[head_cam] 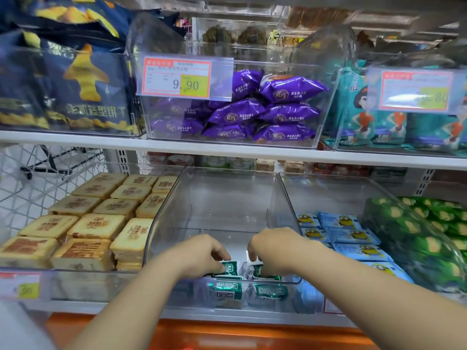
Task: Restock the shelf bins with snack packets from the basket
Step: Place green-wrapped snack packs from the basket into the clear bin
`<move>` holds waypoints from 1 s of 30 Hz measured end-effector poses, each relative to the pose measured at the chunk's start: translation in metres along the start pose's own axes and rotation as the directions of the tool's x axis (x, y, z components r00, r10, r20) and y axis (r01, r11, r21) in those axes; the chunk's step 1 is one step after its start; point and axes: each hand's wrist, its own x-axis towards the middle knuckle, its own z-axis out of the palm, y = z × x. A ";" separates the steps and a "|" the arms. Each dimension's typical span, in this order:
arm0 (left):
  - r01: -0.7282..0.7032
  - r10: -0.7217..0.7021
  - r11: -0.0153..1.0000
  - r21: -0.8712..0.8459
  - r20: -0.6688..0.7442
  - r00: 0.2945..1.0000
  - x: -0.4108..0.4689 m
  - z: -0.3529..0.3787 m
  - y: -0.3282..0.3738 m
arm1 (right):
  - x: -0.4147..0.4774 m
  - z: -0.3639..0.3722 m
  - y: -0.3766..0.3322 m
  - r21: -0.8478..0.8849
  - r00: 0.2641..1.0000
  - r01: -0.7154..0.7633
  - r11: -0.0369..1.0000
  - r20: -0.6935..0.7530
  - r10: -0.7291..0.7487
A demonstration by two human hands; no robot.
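A clear plastic bin [227,198] sits in the middle of the lower shelf, with bare floor behind a few green-and-white snack packets at its front. My left hand [202,253] reaches into the bin and grips a green packet [228,269] between thumb and fingers. My right hand [275,248] is inside too, with its curled fingers on a second green packet [260,272]. More green packets [227,293] lie below, seen through the bin's front wall. The basket is not in view.
Left of the bin stands a bin of tan biscuit packs [83,223]; to the right are blue cartoon packets [348,236] and green packets [429,236]. The upper shelf holds purple packets [252,109], dark blue bags [75,84] and teal bags [374,117]. An orange ledge [227,334] runs below.
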 end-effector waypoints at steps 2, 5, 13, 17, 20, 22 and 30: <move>0.003 -0.003 1.000 -0.004 -0.004 1.000 0.000 0.000 0.000 | -0.004 -0.004 -0.003 0.025 1.000 0.018 1.000 -0.010 -0.018; 0.016 -0.016 1.000 0.010 0.000 1.000 -0.002 -0.002 0.003 | -0.008 -0.010 -0.005 0.060 0.998 0.047 0.997 -0.043 -0.044; -0.207 0.199 0.978 0.038 -0.480 0.854 -0.068 -0.008 0.039 | -0.074 -0.015 -0.017 0.236 0.770 0.255 0.938 -0.636 -0.049; -0.216 0.176 0.976 -0.017 -0.516 0.838 -0.120 0.030 0.039 | -0.108 0.032 -0.037 0.397 0.685 0.421 0.815 -0.728 0.001; -0.138 0.076 0.983 -0.119 -0.423 0.903 -0.147 0.093 0.021 | -0.127 0.099 -0.060 0.495 0.803 0.378 0.782 -0.596 -0.011; -0.040 -0.008 0.990 -0.139 -0.330 0.944 -0.154 0.138 0.004 | -0.136 0.142 -0.073 0.579 0.876 0.318 0.751 -0.483 0.002; 0.333 -0.343 0.938 0.091 0.124 0.931 -0.151 0.244 -0.061 | -0.122 0.264 -0.066 0.704 1.000 -0.023 0.710 0.017 0.015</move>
